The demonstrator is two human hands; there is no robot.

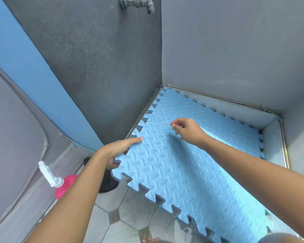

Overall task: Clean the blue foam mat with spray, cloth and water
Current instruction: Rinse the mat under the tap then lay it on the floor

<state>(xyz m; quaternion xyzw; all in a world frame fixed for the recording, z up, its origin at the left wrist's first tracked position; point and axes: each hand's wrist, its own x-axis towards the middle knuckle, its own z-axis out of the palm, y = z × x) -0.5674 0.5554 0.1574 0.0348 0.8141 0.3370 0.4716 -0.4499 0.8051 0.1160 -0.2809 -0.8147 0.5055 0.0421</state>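
Note:
The blue foam mat (191, 163), with puzzle-tooth edges and a ridged pattern, lies tilted in the corner of a grey walled wash area, its near edge raised off the tiled floor. My left hand (118, 151) grips the mat's left corner, thumb on top and fingers curled under the edge. My right hand (186, 130) hovers over the middle of the mat with loosely curled fingers; whether it pinches anything I cannot tell. A pink spray bottle (63, 185) with a white nozzle stands on the floor at the left. A dark cloth (107, 181) lies beneath my left forearm.
A metal tap (139, 3) juts from the dark wall above. Grey walls (235, 58) close in the corner behind and to the right. Pale tiled floor (128, 213) lies in front. Toes (150, 240) show at the bottom edge.

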